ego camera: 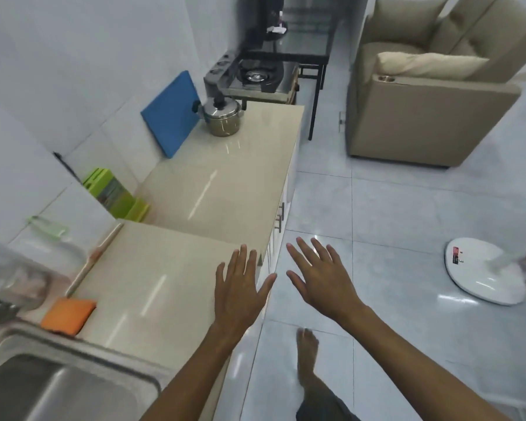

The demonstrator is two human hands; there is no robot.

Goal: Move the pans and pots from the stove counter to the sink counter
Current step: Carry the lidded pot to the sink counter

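A steel pot (223, 117) with a black-knobbed lid stands at the far end of the beige counter (213, 189), just before the gas stove (255, 77). Nearer to me is the sink counter (152, 287), with the steel sink (58, 381) at the lower left. My left hand (240, 287) hovers flat over the near counter's right edge, fingers spread and empty. Beside it, my right hand (319, 275) is out over the floor, also spread and empty. Both hands are far from the pot.
A blue cutting board (172, 117) leans on the wall beside the pot. A green rack (116, 196) stands by the wall, an orange sponge (69, 316) near the sink. A beige sofa (422, 95) and a white fan base (486, 271) stand on the tiled floor at right.
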